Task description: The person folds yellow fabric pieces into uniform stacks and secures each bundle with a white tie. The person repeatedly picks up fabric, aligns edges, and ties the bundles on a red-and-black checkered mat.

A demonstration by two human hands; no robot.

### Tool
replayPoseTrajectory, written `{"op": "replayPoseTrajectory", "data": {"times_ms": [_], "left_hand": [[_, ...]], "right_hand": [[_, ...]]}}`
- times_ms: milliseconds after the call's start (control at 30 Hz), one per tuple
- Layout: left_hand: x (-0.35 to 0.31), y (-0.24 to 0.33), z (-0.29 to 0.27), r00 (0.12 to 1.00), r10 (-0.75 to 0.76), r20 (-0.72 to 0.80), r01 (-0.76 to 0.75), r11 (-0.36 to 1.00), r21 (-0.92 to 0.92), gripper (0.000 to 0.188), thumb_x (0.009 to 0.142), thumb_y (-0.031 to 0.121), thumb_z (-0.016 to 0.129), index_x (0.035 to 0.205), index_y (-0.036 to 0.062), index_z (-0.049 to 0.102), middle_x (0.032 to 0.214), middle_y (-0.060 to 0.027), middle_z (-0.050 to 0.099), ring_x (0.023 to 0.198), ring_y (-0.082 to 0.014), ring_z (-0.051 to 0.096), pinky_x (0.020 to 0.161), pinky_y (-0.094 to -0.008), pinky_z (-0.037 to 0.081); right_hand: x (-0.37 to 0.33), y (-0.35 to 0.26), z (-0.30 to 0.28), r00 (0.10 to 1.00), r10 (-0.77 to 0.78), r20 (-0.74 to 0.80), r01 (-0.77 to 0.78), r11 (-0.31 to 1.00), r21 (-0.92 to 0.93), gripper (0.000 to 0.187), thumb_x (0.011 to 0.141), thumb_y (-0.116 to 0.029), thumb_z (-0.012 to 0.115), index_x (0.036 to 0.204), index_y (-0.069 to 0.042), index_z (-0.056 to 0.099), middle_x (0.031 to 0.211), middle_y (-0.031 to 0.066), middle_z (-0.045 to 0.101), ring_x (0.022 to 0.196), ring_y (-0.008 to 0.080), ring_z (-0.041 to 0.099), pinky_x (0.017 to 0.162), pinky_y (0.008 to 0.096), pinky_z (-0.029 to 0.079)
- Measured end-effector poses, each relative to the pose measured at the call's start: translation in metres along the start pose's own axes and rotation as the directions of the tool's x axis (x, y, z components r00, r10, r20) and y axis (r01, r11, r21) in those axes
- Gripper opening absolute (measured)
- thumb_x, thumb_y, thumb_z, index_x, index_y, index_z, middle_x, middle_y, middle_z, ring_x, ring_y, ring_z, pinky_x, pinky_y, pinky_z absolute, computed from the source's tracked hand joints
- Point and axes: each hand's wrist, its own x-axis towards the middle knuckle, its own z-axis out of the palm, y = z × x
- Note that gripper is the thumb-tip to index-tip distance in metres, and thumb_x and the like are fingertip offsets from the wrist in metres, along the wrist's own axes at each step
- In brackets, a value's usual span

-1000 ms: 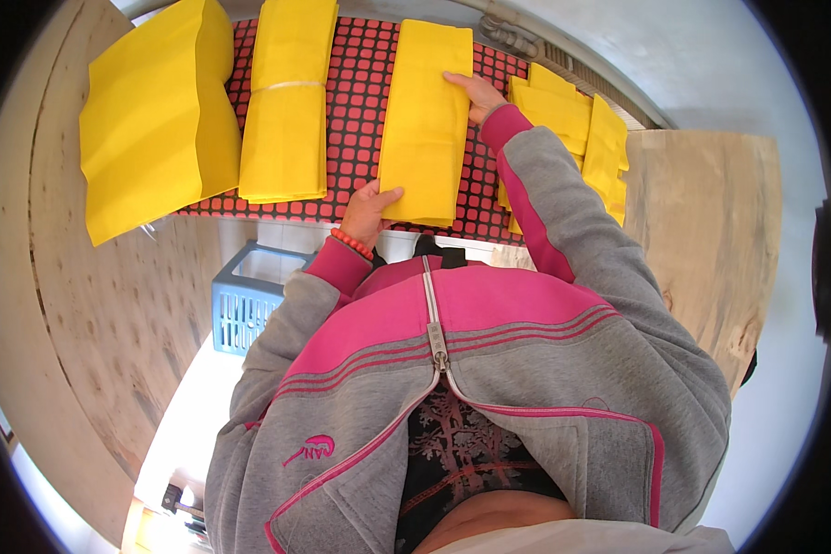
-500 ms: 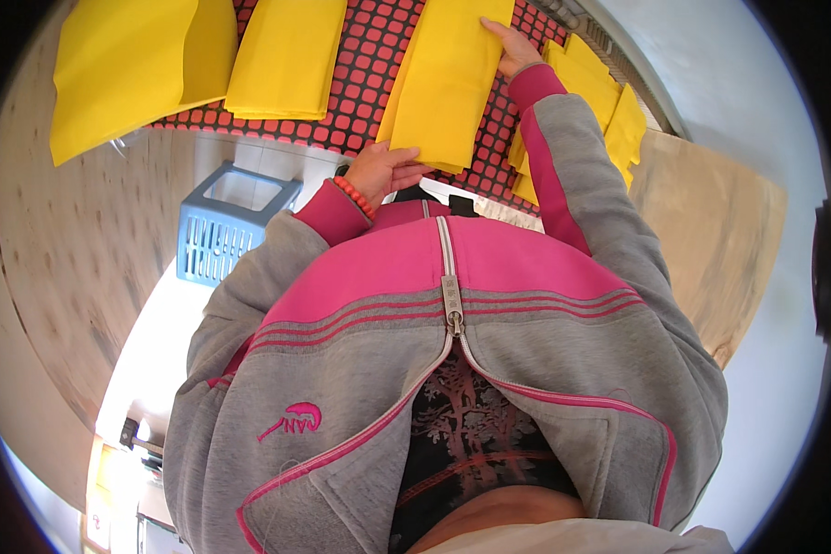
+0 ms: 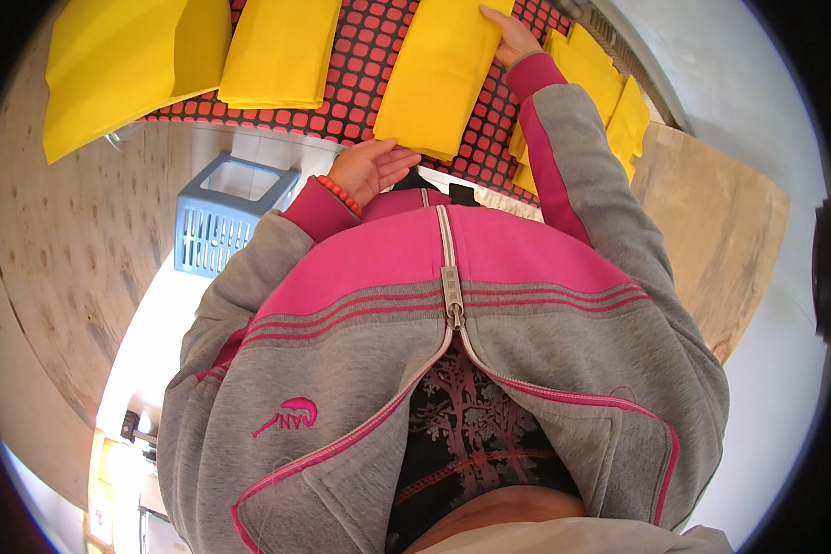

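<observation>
A folded yellow cloth (image 3: 443,74) lies on a red mat with black squares (image 3: 379,55). My right hand (image 3: 512,35) rests flat on the cloth's far right edge, fingers spread. Just below the cloth's near edge is my left hand (image 3: 367,168), palm up and fingers loosely curled, apparently not touching it. It holds nothing. A red bead bracelet circles that wrist. My grey and pink zip jacket fills the lower view.
Two more folded yellow cloths (image 3: 282,51) (image 3: 125,69) lie to the left on the mat and wooden surface (image 3: 55,249). Several yellow pieces (image 3: 609,92) are stacked on the right. A light blue slotted basket (image 3: 226,217) stands below the table edge.
The view has tilted so the cloths sit higher in the picture. My left hand has come off the cloth's near edge and turned palm up. My right hand stays on the far edge.
</observation>
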Motion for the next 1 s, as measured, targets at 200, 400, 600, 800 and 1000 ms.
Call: {"op": "replayPoseTrajectory", "data": {"times_ms": [200,400,600,800,1000], "left_hand": [[-0.008,0.004,-0.003,0.991,-0.129,-0.025,0.131,0.983,0.129,0.03,0.097,0.029,0.05,0.11,0.0033,0.058,0.119,-0.0135,0.062,0.113,-0.02,0.058,0.093,-0.0309,0.047],[-0.023,0.005,0.014,0.909,0.406,0.096,-0.305,0.489,0.817,0.015,0.092,0.017,0.058,0.098,0.0037,0.06,0.11,-0.0108,0.065,0.098,-0.0218,0.063,0.079,-0.0341,0.051],[-0.003,0.021,0.045,0.42,0.542,0.728,-0.269,-0.691,0.67,0.034,0.081,0.017,0.065,0.112,0.0045,0.059,0.129,-0.0128,0.054,0.12,-0.0297,0.05,0.099,-0.0452,0.039],[0.017,0.026,0.046,0.647,0.407,0.645,-0.143,-0.766,0.626,0.045,0.083,0.027,0.064,0.121,0.005,0.054,0.14,-0.0156,0.043,0.131,-0.0296,0.04,0.108,-0.0526,0.027],[0.02,0.027,0.052,0.627,0.402,0.668,-0.114,-0.8,0.589,0.042,0.083,0.028,0.065,0.117,0.0051,0.057,0.133,-0.0155,0.05,0.125,-0.0299,0.046,0.107,-0.0527,0.028]], "right_hand": [[0.008,0.005,-0.005,1.0,-0.001,-0.015,0.001,1.0,-0.013,0.028,0.091,-0.02,0.061,0.108,0.002,0.062,0.102,0.0097,0.067,0.09,0.0217,0.065,0.078,0.035,0.053],[0.009,0.008,-0.006,0.999,-0.043,-0.027,0.043,0.999,-0.012,0.026,0.092,-0.018,0.06,0.109,0.002,0.062,0.101,0.0095,0.067,0.089,0.0215,0.064,0.078,0.0346,0.052],[0.017,0.015,-0.01,0.993,-0.05,-0.104,0.049,0.999,-0.017,0.023,0.091,-0.016,0.059,0.107,0.001,0.062,0.099,0.0092,0.067,0.087,0.0213,0.064,0.076,0.0346,0.052],[0.011,0.0,-0.014,0.958,-0.157,-0.239,0.106,0.971,-0.213,0.02,0.087,-0.021,0.064,0.095,-0.003,0.066,0.083,0.0046,0.066,0.071,0.0148,0.06,0.062,0.0293,0.048],[-0.081,-0.031,-0.029,0.734,-0.564,-0.377,0.332,0.783,-0.526,0.027,0.086,-0.023,0.069,0.1,0.0,0.065,0.084,0.004,0.066,0.069,0.0116,0.058,0.06,0.0262,0.047]]}}
